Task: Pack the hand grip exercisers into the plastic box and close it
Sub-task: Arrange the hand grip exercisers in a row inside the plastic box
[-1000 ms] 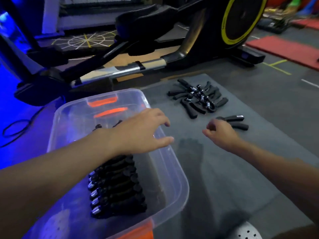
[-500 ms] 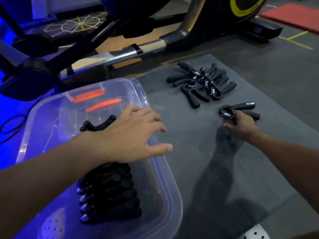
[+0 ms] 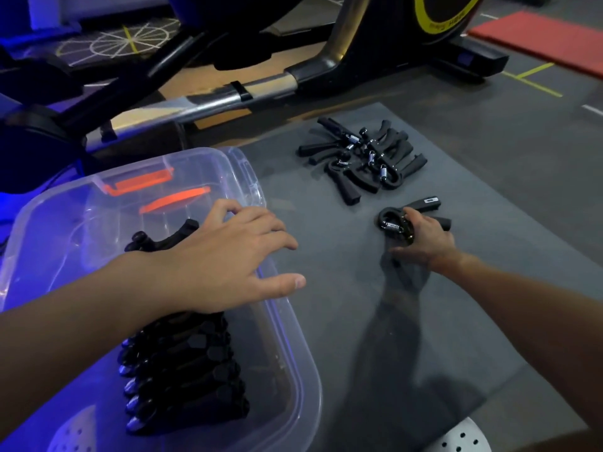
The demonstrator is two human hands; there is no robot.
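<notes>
Head view: right hand (image 3: pixel 424 244) gripped lone exerciser (image 3: pixel 390 220) at coil end, handles running right; I saw plastic box (image 3: pixel 305 370) leftward, under empty, spread left hand (image 3: pixel 228 259).

Place: a gym or fitness room, seen low over the floor.
Machine: a large exercise machine (image 3: pixel 326 60) fills the top of the frame, with a black flywheel housing ringed in yellow at upper right and a metal rail running toward the left.
Floor: dark floor (image 3: pixel 538 141) with yellow and white painted lines at right; a grey mat (image 3: pixel 326 305) in the centre.
Other mats: a red mat (image 3: pixel 538 37) at upper right; a spoked-circle mat (image 3: pixel 130 44) at upper left.
Small gear: a heap of hand grip exercisers (image 3: pixel 365 158) on the grey mat.
Light: blue glow along the left edge.
</notes>
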